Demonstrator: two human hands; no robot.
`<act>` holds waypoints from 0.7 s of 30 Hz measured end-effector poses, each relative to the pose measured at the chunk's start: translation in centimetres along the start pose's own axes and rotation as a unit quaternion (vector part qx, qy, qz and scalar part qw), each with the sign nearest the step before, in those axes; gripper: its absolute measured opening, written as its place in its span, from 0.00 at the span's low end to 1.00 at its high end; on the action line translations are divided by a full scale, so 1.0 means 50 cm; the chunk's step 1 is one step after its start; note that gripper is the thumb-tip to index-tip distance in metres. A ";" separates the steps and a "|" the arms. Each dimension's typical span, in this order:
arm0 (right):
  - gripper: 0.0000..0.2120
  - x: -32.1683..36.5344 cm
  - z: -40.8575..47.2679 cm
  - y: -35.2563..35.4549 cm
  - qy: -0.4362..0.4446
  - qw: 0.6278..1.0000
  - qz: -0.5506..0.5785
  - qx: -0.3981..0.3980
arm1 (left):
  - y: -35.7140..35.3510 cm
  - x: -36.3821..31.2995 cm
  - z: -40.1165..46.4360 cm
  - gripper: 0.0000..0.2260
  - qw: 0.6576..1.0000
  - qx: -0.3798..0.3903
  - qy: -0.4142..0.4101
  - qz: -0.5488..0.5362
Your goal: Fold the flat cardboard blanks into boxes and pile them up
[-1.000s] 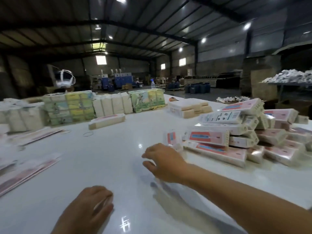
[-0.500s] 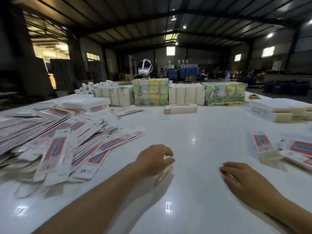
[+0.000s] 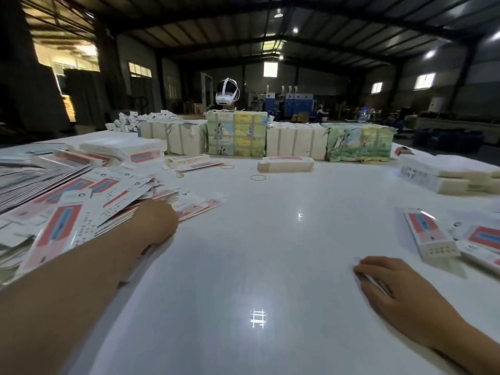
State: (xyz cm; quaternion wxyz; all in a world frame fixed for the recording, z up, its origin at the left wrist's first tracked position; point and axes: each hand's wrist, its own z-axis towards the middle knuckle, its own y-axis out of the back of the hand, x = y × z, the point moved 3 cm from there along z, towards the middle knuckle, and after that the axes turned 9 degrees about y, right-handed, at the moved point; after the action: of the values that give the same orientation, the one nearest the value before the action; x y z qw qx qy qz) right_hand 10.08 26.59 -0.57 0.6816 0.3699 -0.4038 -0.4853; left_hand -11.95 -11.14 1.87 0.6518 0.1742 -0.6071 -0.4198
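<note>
The left hand is reaching into the near edge of the loose heap of flat blanks on the left of the white worktop, and its fingers are buried among the sheets, so whether they are pinching one, several or none is impossible to tell. The right hand is resting palm-down on the bare surface, fingers relaxed and holding nothing, near the folded boxes lying at the right edge.

The risk here: those blanks are overlapping and fanning in every direction, so a pull is likely dragging two or three out together, or sending the slippery pile sliding across the glossy surface. A hurried tug could also be creasing a flap the wrong way. The right hand is sitting well apart from the heap, so nothing is steadying it.

Hard to read: the print on the blanks is blurring away, the pile is running off the frame on the left, and the boxes on the right are cut by the edge, so their count is staying unknown.
</note>
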 end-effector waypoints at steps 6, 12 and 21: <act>0.14 0.008 -0.001 0.000 0.003 1.000 0.007 0.005 | 0.026 0.011 -0.005 0.12 0.999 0.021 -0.023 0.007; 0.14 -0.004 0.000 -0.007 0.001 1.000 0.006 0.017 | 0.219 -0.048 -0.067 0.09 0.976 -0.135 0.062 -0.160; 0.18 0.010 -0.015 0.044 -0.270 0.638 0.719 -0.063 | 0.369 -0.302 -0.291 0.08 0.881 -0.385 -0.133 -0.241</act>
State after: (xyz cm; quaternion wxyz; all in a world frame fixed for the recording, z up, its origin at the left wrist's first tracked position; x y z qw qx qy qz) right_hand 11.68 26.77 1.21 0.6979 -0.2284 -0.6766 0.0551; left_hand 9.23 7.06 2.79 0.4593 -0.0069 -0.4177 -0.7839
